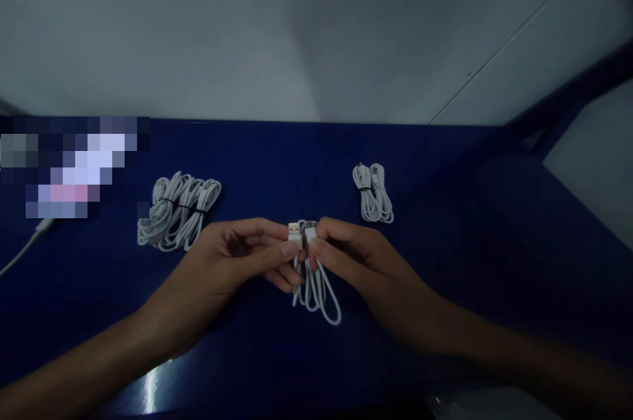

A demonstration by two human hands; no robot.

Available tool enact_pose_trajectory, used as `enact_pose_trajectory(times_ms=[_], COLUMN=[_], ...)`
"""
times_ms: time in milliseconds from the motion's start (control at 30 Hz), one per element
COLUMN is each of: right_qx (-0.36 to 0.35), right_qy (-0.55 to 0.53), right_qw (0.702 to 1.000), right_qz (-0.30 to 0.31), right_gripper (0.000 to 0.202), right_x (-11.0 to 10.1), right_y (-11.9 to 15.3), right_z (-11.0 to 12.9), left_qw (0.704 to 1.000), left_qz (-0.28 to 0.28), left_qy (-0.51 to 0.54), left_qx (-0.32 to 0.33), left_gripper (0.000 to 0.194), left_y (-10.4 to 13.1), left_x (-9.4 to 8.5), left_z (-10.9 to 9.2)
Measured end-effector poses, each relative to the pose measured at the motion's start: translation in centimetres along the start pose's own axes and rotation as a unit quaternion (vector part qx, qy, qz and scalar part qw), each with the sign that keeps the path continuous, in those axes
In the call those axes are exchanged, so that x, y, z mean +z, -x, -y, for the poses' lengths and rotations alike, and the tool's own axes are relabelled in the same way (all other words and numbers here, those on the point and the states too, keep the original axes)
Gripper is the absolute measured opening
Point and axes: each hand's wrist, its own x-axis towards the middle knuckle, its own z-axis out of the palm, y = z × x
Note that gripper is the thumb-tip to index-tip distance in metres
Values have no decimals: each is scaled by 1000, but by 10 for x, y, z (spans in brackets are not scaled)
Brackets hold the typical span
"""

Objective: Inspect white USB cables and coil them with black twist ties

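Observation:
A white USB cable [310, 295] is held between my two hands, its loops hanging down over the blue table. My left hand [252, 252] pinches the cable's USB plug between thumb and fingers, with the metal end pointing up. Close beside it, my right hand [353, 252] grips the other white connector, also tip upward. The two plugs are side by side, a small gap between them. Part of the coil is hidden behind my fingers.
Several coiled white cables with black ties [182, 209] lie in a pile at the left. Two more coils [373, 192] rest at the right. A pixelated, glowing object [89, 166] with a white cord is at far left. Behind the blue table [271, 163] stands a pale wall [222, 37].

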Motion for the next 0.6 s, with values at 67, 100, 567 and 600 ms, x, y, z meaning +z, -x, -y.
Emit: enact_pose_trajectory(times_ms=[67, 100, 567, 600], right_qx=[-3, -3, -14, -18], right_qy=[1, 1, -5, -7], right_qw=[1000, 1000, 1000, 1000], right_qz=[0, 0, 0, 1], right_gripper=[32, 32, 32, 32], right_x=[0, 1, 0, 0], right_y=[0, 0, 0, 0], right_z=[0, 0, -1, -1], left_qw=[1000, 1000, 1000, 1000], left_qz=[-2, -2, 3, 2], left_qy=[0, -2, -4, -3], left_qx=[2, 1, 2, 2], left_gripper=[14, 14, 14, 14], left_y=[-1, -1, -2, -2], left_x=[0, 0, -2, -1], left_z=[0, 0, 3, 3])
